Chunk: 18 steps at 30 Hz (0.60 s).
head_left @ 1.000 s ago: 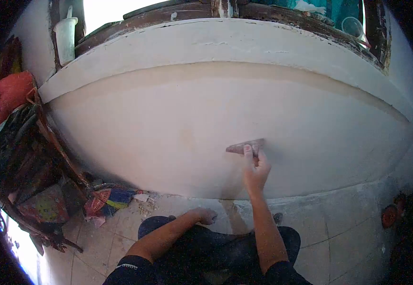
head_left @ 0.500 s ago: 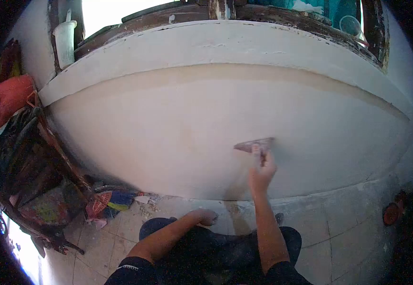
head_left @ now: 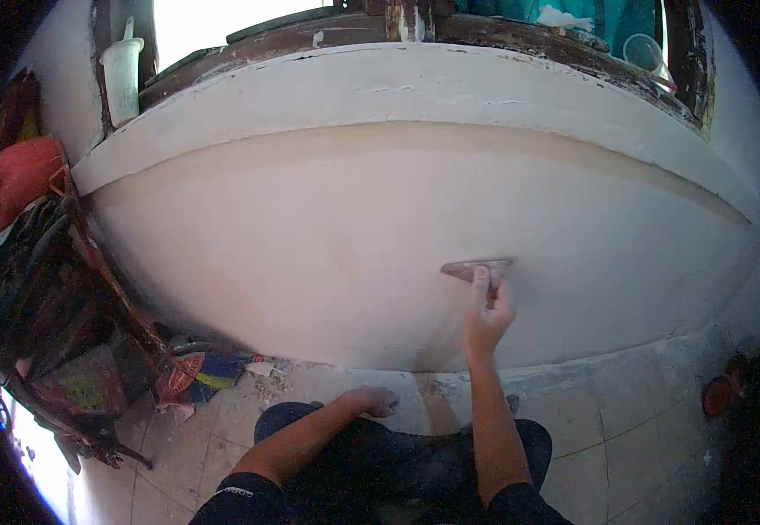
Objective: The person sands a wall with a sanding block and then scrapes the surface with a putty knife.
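Note:
My right hand (head_left: 488, 313) grips a putty knife (head_left: 476, 269), thumb laid along the near face. Its broad, dusty brown blade lies against the white wall (head_left: 292, 227), right of the middle, and narrows down into my fingers. The handle is mostly hidden by the hand. My left hand (head_left: 373, 402) is closed and rests low over my lap, near my left knee, away from the wall. Its curled fingers hide whatever they may hold.
A ledge (head_left: 327, 92) juts out above the wall panel, under a worn wooden window frame. A white container (head_left: 122, 79) and a clear cup (head_left: 644, 54) stand there. Bags and clutter (head_left: 83, 376) fill the left side. A reddish round object (head_left: 719, 396) lies at right on the tiled floor (head_left: 572, 481).
My right hand and the putty knife have shifted slightly to the right along the wall, and the blade's tilt has changed. My left hand stays in place.

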Motion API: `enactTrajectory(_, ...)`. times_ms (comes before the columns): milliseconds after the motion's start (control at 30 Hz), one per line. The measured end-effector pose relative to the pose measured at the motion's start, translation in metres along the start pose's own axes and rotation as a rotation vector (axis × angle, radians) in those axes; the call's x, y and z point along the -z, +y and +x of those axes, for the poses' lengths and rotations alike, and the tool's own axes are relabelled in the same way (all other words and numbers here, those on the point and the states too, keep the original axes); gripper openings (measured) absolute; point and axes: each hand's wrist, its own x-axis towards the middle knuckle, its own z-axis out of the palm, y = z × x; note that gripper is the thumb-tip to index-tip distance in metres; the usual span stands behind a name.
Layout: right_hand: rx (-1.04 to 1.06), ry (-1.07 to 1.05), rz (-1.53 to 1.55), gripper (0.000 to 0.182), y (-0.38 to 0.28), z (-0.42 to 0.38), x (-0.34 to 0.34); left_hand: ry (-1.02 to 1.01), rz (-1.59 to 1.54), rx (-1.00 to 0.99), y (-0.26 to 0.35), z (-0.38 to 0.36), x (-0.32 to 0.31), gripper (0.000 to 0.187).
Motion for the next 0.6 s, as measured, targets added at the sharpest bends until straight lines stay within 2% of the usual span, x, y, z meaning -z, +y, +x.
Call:
enactTrajectory(33, -0.090, 0.084, 0.054, 0.022, -0.008, 0.001, 0.003, 0.024, 0.016, 0.018, 0.002, 0.001, -0.002, 0.034)
enactTrajectory(67, -0.090, 0.083, 0.049, 0.022, -0.003, -0.001, 0.002, 0.024, 0.012, 0.014, 0.002, 0.004, -0.001, 0.034)
enactTrajectory(133, 0.047, -0.038, 0.035, 0.022, 0.004, -0.002, -0.002, -0.091, 0.088, -0.050, -0.002, 0.013, 0.003, 0.033)
enactTrajectory(167, 0.045, -0.036, 0.033, 0.022, 0.006, -0.003, 0.002, -0.093, 0.088, -0.052, -0.002, 0.014, 0.000, 0.033)
enactTrajectory(233, 0.077, -0.206, -0.194, 0.024, -0.005, -0.002, 0.004, -0.034, 0.041, -0.002, 0.005, 0.004, 0.005, 0.032)
enactTrajectory(267, 0.077, -0.206, -0.188, 0.024, -0.002, -0.002, 0.001, -0.034, 0.043, 0.003, 0.008, 0.000, 0.008, 0.032)
enactTrajectory(333, -0.001, 0.018, 0.054, 0.024, 0.000, 0.000, -0.003, -0.042, -0.007, 0.089, 0.010, -0.001, 0.008, 0.031)
enactTrajectory(467, -0.116, 0.152, 0.116, 0.022, -0.014, 0.005, 0.001, -0.082, 0.051, 0.073, -0.006, 0.019, -0.007, 0.031)
enactTrajectory(533, 0.081, -0.004, 0.036, 0.023, 0.008, -0.003, -0.004, -0.021, 0.025, 0.002, 0.013, -0.006, 0.013, 0.033)
enactTrajectory(567, 0.081, -0.003, 0.033, 0.023, 0.014, -0.006, -0.005, -0.022, 0.024, -0.001, 0.005, 0.000, 0.005, 0.033)
enactTrajectory(600, 0.147, -0.119, -0.097, 0.024, 0.015, -0.010, -0.007, 0.013, 0.017, -0.023, -0.011, 0.012, -0.013, 0.034)
